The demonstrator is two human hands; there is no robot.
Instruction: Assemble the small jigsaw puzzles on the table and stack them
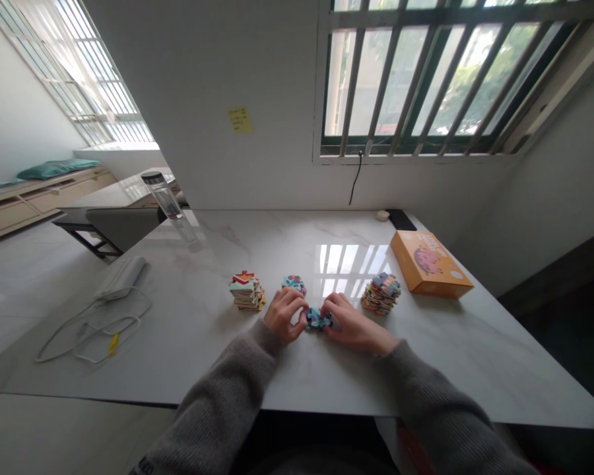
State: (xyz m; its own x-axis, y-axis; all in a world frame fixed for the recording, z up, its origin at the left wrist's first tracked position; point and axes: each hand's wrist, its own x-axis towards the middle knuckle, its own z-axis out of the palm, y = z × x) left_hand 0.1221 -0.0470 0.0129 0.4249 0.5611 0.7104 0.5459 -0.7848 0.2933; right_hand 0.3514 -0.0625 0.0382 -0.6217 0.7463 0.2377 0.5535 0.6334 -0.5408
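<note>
Between my two hands, low over the white marbled table, are teal patterned jigsaw puzzle pieces. My left hand grips their left side with thumb and fingers closed. On the right side, my right hand pinches them in the same way. Just beyond my left hand stands a stack of teal and purple puzzle pieces, partly hidden by the fingers. Farther left rises a taller stack of puzzle pieces with a red and white top. Another tall, multicoloured stack stands to the right of my right hand.
An orange box lies at the right, with a black flat object and a small white round one behind. A clear bottle stands back left. A white device with a looped cable lies left.
</note>
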